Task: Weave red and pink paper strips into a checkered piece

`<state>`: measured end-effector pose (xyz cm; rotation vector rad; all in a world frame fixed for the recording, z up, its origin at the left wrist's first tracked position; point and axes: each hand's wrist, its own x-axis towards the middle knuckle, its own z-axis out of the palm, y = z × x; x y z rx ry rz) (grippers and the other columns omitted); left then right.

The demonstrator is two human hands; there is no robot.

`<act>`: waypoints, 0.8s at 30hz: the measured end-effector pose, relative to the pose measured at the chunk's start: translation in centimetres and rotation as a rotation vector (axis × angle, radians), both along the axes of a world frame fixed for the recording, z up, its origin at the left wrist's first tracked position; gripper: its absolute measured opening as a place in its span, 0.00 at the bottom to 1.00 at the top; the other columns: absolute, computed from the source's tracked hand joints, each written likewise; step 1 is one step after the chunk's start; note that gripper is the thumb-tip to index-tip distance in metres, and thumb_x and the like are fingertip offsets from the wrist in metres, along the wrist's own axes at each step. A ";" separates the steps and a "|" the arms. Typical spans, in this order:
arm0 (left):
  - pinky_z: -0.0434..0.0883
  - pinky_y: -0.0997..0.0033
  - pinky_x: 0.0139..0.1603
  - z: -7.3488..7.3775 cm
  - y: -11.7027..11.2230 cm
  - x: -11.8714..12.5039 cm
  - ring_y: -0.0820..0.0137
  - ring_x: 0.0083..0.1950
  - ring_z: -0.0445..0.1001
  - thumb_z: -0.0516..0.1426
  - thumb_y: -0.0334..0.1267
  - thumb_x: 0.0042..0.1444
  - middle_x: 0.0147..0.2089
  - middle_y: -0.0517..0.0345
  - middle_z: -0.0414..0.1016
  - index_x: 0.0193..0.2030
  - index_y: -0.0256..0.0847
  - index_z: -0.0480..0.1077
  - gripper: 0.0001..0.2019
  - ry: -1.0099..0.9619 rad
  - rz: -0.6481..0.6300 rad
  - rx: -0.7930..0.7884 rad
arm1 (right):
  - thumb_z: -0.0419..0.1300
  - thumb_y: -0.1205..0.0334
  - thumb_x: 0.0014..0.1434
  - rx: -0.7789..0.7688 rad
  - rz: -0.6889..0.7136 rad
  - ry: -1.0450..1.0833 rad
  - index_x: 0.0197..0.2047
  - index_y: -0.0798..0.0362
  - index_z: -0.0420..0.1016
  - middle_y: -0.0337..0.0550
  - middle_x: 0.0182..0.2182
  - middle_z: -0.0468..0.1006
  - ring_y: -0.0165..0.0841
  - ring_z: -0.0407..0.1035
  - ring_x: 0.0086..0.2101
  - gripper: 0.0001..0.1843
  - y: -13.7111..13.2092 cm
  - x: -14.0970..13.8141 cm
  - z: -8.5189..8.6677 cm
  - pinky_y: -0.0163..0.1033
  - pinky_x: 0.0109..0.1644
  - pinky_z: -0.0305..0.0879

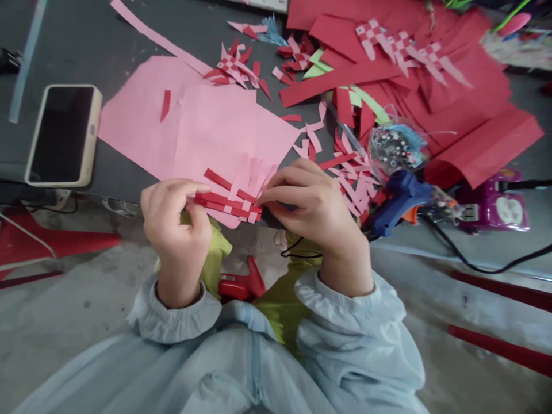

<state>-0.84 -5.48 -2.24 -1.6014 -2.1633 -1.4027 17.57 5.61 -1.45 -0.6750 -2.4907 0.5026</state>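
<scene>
My left hand (pixel 176 230) pinches the left ends of red paper strips (pixel 219 202) woven through pink paper strips (pixel 250 175). From the other side, my right hand (pixel 313 210) grips the right edge of the same red-and-pink weave (pixel 241 208), fingers closed on it. I hold the weave at the near edge of the dark table (pixel 121 34). Pale blue sleeves cover both wrists.
Pink paper sheets (pixel 202 126) lie behind the weave. A phone (pixel 62 135) rests at the left. Red paper sheets (pixel 452 98) and finished woven pieces (pixel 401 43) fill the right. A blue glue gun (pixel 399 201), a bag of googly eyes (pixel 394 146) and cords lie at the right.
</scene>
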 end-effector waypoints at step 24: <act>0.69 0.70 0.36 0.0 -3.3 -1.0 0.70 0.34 0.78 0.49 0.26 0.52 0.29 0.62 0.80 0.30 0.45 0.74 0.15 -0.156 0.015 -0.351 | 0.61 0.66 0.59 0.002 0.154 -0.013 0.35 0.50 0.85 0.43 0.28 0.76 0.33 0.64 0.32 0.09 -1.5 -1.4 -0.9 0.41 0.37 0.60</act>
